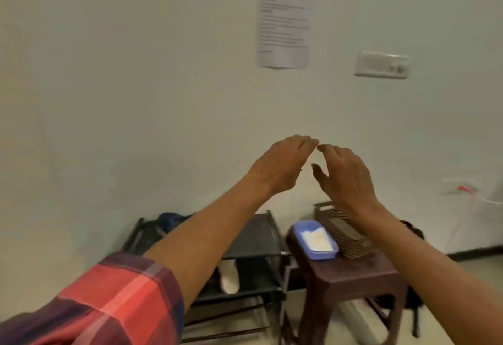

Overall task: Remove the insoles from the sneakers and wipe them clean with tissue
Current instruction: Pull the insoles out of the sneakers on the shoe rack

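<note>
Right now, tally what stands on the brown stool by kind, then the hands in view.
Blue tray holding white tissue: 1
Brown woven basket: 1
Hands, left hand and right hand, both empty: 2
Total: 4

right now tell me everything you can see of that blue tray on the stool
The blue tray is a shallow rectangular container, plastic by its look, with rounded corners and a raised rim. It holds a white heap, possibly tissue, though blur hides the detail. It sits flat on the brown plastic stool, at the edge nearest the black shoe rack, with a brown patterned box close on its other side. Neither hand touches it.
</note>
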